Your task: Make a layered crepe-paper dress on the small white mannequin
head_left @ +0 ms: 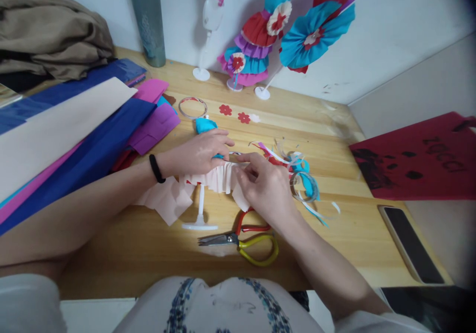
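Note:
A small form dressed in blue paper [206,125] lies on its side with its white stand [201,219] toward me. Gathered pale pink paper [219,178] runs across it, and a loose flap of it spreads to the left. My left hand [201,152] rests over the blue part, its fingers bent down onto the form near the upper edge of the pink paper. My right hand [262,179] pinches the right end of the pink gathers between thumb and index finger. Just below lie scissors [238,239] with one red and one yellow handle.
Folded coloured paper [67,134] is piled at the left. Tape rolls [305,186] and scraps lie right of my hands. Red paper flowers [225,109] and dressed forms [256,45] are farther back. A phone [411,243] lies at the right edge.

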Demonstrator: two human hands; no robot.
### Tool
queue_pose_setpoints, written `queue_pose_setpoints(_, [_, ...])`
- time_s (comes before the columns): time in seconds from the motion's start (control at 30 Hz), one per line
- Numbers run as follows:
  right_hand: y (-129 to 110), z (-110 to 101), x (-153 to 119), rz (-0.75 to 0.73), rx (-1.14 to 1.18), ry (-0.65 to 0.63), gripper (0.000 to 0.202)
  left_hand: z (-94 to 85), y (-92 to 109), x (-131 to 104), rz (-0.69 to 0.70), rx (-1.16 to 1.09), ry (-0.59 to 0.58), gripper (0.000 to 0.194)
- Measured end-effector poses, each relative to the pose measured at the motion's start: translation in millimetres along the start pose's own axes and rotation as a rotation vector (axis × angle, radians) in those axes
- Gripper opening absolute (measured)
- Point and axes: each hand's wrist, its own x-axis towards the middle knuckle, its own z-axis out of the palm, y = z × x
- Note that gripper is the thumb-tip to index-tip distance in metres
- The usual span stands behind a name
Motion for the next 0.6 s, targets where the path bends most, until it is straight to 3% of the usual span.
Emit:
queue_pose_setpoints(0.33, [-0.1,-2.2,0.1,-0.015,-0.031,0.009,0.034,0.8,0.0,-0.9,-0.002,0.019,0.008,0.021])
queue_pose_setpoints(0.6, [-1.4,6.3,5.7,-0.024,-0.232,0.068,0.035,1.3,0.1,-0.5,-0.008,0.006,0.005,0.021])
